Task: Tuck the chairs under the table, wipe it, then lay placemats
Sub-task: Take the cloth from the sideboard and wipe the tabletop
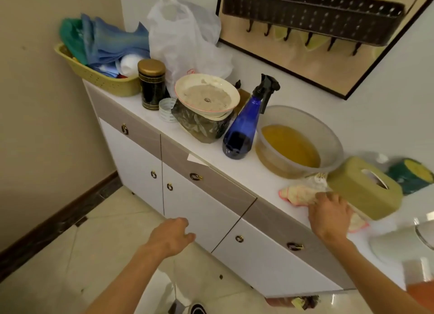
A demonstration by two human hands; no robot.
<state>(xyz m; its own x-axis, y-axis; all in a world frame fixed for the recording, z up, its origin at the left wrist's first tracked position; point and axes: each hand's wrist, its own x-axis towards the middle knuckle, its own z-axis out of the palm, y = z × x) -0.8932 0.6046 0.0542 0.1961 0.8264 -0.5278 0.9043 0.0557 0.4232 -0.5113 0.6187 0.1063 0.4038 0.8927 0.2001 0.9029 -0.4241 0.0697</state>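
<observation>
While the right hand [328,214] presses down on a pale cloth with a pink edge [303,191], its grip closed over the cloth's near end, the left hand [171,235] hangs free in front of the cabinet doors, fingers loosely curled and grasping nothing. The cloth lies on the white worktop [211,154] just right of and nearer than the clear plastic bowl [298,140], which holds a yellowish liquid.

Taking that bowl as the landmark: one blue spray bottle [242,130] with a black trigger stands touching or nearly touching its left side. Further left sits one cream dish [206,97] propped on a dark crumpled bag [202,125], then one small ribbed lid or tape roll [167,109], hard to tell which, and one black tin with a gold cap [151,83]. Beyond those, one white plastic bag [185,39] leans against the wall, and one yellow basket [103,78] stuffed with blue and green cloths sits at the far left end.

Right of the bowl, one olive tissue box [361,189] crowds against the cloth and overlaps its far side, blurred by motion. Behind the box lies one green and yellow object [411,175].

Below the worktop edge, three drawer pulls and three round door knobs show on the cabinet front [206,210].
</observation>
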